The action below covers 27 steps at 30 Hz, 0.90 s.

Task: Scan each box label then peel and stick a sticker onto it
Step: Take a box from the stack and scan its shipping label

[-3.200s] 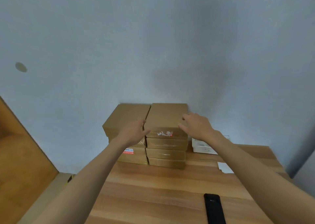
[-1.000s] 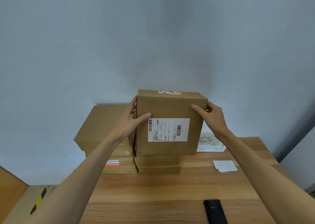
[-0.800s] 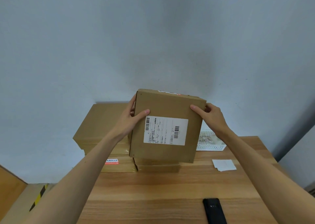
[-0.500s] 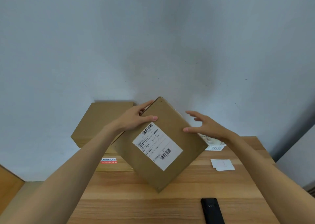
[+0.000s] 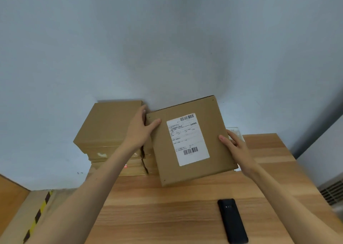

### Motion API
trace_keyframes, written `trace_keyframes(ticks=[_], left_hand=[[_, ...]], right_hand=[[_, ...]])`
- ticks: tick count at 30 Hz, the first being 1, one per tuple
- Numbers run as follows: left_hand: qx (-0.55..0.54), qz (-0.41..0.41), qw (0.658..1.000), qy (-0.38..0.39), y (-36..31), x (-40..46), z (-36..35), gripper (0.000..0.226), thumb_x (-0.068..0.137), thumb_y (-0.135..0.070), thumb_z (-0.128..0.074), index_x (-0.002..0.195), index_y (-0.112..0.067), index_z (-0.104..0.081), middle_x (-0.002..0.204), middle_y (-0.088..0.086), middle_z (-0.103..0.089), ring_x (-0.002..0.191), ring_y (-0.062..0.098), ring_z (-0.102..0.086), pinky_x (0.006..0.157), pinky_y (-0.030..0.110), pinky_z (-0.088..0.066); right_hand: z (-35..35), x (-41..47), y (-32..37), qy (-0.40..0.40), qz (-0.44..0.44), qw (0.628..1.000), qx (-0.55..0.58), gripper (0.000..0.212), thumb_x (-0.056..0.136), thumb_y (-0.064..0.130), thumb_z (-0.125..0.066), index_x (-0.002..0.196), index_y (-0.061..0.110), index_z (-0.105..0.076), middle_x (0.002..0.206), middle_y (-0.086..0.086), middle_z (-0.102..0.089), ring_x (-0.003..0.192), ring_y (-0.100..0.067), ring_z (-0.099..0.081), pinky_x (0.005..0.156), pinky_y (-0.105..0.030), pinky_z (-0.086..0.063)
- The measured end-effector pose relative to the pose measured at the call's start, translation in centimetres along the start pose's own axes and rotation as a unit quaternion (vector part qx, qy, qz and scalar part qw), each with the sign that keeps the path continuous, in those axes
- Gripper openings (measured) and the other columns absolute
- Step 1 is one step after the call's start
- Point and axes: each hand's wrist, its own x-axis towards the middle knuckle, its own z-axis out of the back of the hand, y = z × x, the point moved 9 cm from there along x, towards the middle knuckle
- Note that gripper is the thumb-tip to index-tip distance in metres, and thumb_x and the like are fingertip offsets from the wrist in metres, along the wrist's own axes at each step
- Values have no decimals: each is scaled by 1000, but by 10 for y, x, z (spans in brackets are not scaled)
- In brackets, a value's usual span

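Rotated from its diamond tilt, flat brown cardboard box (image 5: pixel 191 141), white barcode label (image 5: pixel 187 139) up, gripped by left hand (image 5: pixel 139 130) and right hand (image 5: pixel 234 147); next, presumably, set down and scan with black handheld scanner (image 5: pixel 232 223).

Two bare arms reach in from the lower edge of the head view, uncovered from the forearms down to the wrists, with no sleeve on either. The left hand (image 5: pixel 138 130) wears no glove, ring or watch, and its wrist just behind it is bare. The right hand (image 5: pixel 235 149) is likewise bare, with short fingernails and nothing worn at the wrist behind it.
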Motion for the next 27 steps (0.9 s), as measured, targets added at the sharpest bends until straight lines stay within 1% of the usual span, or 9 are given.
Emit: trace_keyframes(ticks=[2,4,6,8,13,15,19,23,27], left_hand=[[-54,44,997,-9,24,-19,-11,79,91,-45,-72,156,-20,-35,152,0,-47,137,14,-46,109,28,-38],[-120,86,987,56,46,-41,-38,82,86,-54,-72,154,-24,-38,144,-2,-56,127,11,-57,105,29,-47],[-147,103,977,116,64,-61,-62,87,78,-61,-77,151,-29,-42,138,-8,-62,122,8,-62,101,31,-53],[-155,113,973,128,80,-77,-71,84,78,-55,-80,149,-29,-44,135,-11,-63,119,4,-63,97,28,-55],[-172,150,964,136,113,-115,-85,53,91,-27,-74,140,-24,-53,126,-12,-68,115,3,-64,85,14,-53],[-171,168,961,136,129,-131,-89,53,92,-23,-74,141,-22,-52,128,-11,-68,114,0,-64,85,12,-52],[-166,214,953,136,165,-162,-97,52,92,-24,-73,139,-20,-53,128,-10,-67,110,-3,-65,89,16,-55],[-157,254,942,155,203,-186,-109,50,93,-31,-72,139,-28,-53,127,-15,-68,113,-2,-63,90,17,-55],[-151,304,921,192,243,-192,-129,63,92,-36,-72,148,-30,-45,134,-12,-64,115,-2,-61,86,13,-52]], right_hand=[[4,-8,-17,-26,-20,999,41,31,95,41,-64,125,37,-64,115,7,-74,103,-10,-70,84,-27,-54],[1,-17,-34,-41,-40,996,67,27,95,44,-62,122,40,-63,114,11,-72,104,-7,-69,85,-27,-54],[-5,-27,-51,-53,-61,994,77,37,94,48,-63,129,36,-60,119,12,-69,108,-8,-66,93,-32,-54],[-9,-37,-66,-61,-79,992,76,34,96,45,-62,127,31,-59,115,15,-68,104,-6,-66,92,-30,-52],[-13,-65,-105,-59,-112,991,39,23,99,34,-61,117,23,-69,111,8,-75,99,-7,-71,77,-20,-54],[-14,-76,-123,-59,-130,989,29,22,99,34,-61,116,25,-70,108,10,-75,94,-3,-70,70,-14,-53],[-17,-97,-159,-56,-172,983,10,26,97,39,-62,120,28,-69,107,12,-75,96,-4,-69,70,-15,-52],[-23,-107,-195,-41,-211,977,-8,27,98,34,-62,119,18,-68,108,11,-73,86,6,-68,66,-8,-50],[-32,-108,-244,-10,-274,961,-30,35,98,37,-62,127,17,-66,117,6,-71,96,-1,-67,69,-12,-51]])
